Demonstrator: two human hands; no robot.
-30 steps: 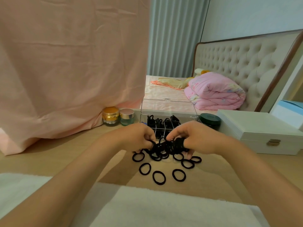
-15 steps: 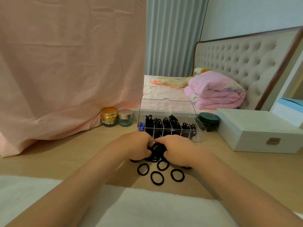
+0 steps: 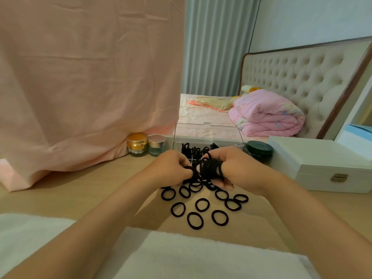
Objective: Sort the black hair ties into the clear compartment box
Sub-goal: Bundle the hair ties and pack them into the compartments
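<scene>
Many black hair ties sit in the clear box; left hand and right hand grip another bunch.

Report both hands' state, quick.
Left hand: closed, pinching the bundle of black hair ties at its edge.
Right hand: closed, holding that bundle looped round its fingers.
</scene>
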